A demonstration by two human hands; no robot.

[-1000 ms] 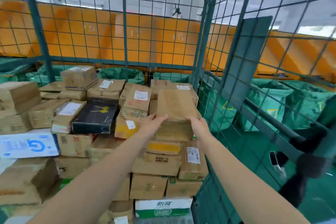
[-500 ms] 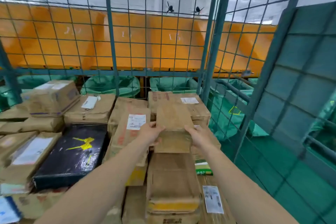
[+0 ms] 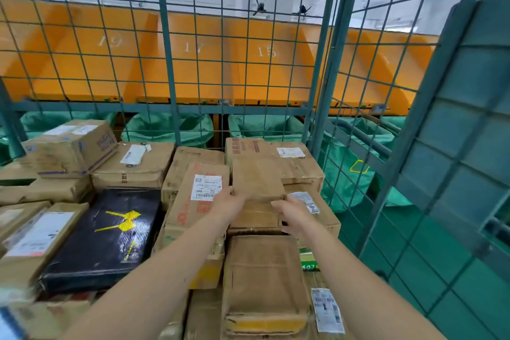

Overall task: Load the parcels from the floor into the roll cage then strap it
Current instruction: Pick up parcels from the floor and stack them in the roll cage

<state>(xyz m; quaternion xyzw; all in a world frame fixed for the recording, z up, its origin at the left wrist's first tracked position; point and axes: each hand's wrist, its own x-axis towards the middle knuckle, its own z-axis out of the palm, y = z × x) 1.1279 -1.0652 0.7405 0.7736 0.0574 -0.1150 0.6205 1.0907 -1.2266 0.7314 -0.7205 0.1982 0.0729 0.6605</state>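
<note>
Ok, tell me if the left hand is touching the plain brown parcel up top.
Touching. Head view: the left hand grips the near left edge of the plain brown parcel.

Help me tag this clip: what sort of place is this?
Probably a parcel sorting depot: labelled brown cardboard parcels stacked in a green wire-mesh roll cage, numbered orange chutes over green sacks.

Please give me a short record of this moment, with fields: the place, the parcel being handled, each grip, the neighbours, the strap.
place: inside a green wire roll cage stacked with cardboard parcels
handled parcel: plain brown parcel, on the top layer toward the right rear
left grip: holds the parcel's left edge
right grip: at its near right corner; hold unclear
neighbours: labelled box directly left; black parcel further left
strap: none visible
</note>
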